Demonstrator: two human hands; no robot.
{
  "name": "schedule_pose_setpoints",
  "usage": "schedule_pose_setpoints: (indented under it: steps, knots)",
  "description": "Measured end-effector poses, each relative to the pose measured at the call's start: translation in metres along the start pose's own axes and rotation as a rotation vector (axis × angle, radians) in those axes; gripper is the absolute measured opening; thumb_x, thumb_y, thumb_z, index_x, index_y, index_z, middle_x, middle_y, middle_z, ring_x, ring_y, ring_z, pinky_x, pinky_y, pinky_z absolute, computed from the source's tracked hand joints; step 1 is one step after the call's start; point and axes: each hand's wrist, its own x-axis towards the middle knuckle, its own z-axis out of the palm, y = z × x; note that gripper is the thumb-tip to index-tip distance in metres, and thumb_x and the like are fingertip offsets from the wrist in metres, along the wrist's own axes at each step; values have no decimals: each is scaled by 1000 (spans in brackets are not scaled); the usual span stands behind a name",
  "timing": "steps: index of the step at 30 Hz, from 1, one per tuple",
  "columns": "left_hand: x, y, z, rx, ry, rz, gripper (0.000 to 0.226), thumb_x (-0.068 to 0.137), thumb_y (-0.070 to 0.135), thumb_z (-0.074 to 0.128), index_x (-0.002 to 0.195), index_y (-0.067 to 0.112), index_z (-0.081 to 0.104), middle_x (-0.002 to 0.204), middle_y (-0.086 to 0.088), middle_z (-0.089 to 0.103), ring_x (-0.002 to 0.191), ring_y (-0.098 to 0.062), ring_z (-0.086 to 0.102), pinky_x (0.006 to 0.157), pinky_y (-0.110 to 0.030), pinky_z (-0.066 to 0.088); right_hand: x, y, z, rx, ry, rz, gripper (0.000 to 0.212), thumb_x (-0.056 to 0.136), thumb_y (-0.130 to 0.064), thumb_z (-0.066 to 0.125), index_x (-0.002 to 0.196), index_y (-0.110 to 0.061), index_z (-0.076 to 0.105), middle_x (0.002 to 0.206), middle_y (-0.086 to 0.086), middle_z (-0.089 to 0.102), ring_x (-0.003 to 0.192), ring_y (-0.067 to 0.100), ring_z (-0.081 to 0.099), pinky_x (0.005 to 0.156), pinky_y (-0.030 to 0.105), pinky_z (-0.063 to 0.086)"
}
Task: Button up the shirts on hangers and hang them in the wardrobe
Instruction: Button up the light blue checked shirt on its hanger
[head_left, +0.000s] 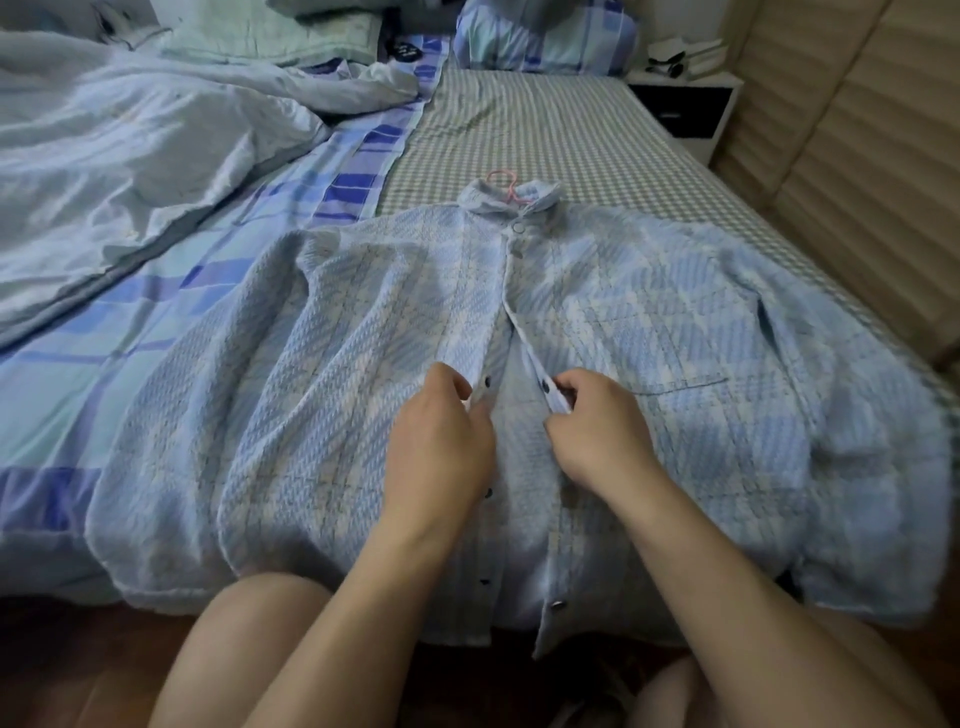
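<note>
Blue plaid shirt (363, 322) lying face-up on the bed (571, 130), pink hanger (506, 182) poking out at the far collar. Left hand (441, 441) pinching the left placket edge; right hand (597, 431) pinching the right placket beside a dark snap (545, 385). Top two fasteners looking closed. Best bet: overlapping the two edges squarely, aligning the matching snaps, then pressing firmly before working nearward.
</note>
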Motion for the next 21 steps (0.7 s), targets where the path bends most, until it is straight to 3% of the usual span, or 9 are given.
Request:
schedule_pose_setpoints:
  steps: [3, 5, 9, 12, 16, 19, 21]
  knots:
    - [-20, 1, 4, 37, -41, -41, 25, 100, 35, 54, 123, 25, 52, 102, -1, 68, 92, -27, 67, 77, -42, 52, -3, 2, -4, 128, -6, 18, 17, 92, -7, 59, 96, -23, 65, 85, -5, 65, 74, 18, 62, 56, 29, 43]
    - [-15, 5, 3, 122, -92, -26, 32, 100, 31, 53, 130, 21, 53, 104, -4, 69, 96, -29, 66, 79, -43, 53, -1, 2, -4, 187, 7, 21, 12, 96, -11, 60, 98, -22, 66, 87, -4, 67, 77, 19, 65, 58, 28, 46]
    - [34, 23, -13, 300, -350, -4, 20, 96, 31, 58, 97, 11, 60, 85, -5, 66, 78, -26, 64, 64, -36, 51, 4, -2, 0, 174, 62, -25, 7, 99, -23, 63, 97, -18, 67, 88, -4, 66, 73, 9, 60, 59, 25, 45]
    - [58, 27, -16, 331, -486, 35, 31, 95, 27, 62, 73, 7, 57, 63, -5, 58, 59, -23, 56, 53, -28, 42, 1, -4, 6, 54, 68, -133, 22, 99, -22, 62, 81, -11, 65, 78, 2, 61, 70, 20, 58, 58, 29, 41]
    - [48, 2, -8, 166, -325, 51, 37, 93, 33, 65, 65, 18, 45, 57, 4, 47, 58, -21, 47, 57, -32, 38, 0, 0, 9, 38, 99, -171, 25, 100, -21, 60, 78, -10, 68, 81, -1, 55, 72, 12, 51, 57, 30, 32]
    - [40, -2, -7, -185, -222, 11, 30, 93, 32, 67, 73, 15, 54, 59, 3, 51, 56, -19, 49, 57, -36, 43, 0, 1, 7, 127, 179, -184, 27, 98, -21, 63, 77, -5, 68, 71, 7, 62, 68, 18, 57, 58, 39, 42]
    - [38, 1, -7, -318, -200, -33, 24, 96, 32, 67, 83, 13, 60, 63, 0, 57, 56, -19, 52, 55, -44, 48, -5, -4, 4, 241, 289, -177, 19, 96, -22, 68, 82, -10, 72, 71, -2, 67, 73, 13, 63, 62, 28, 49]
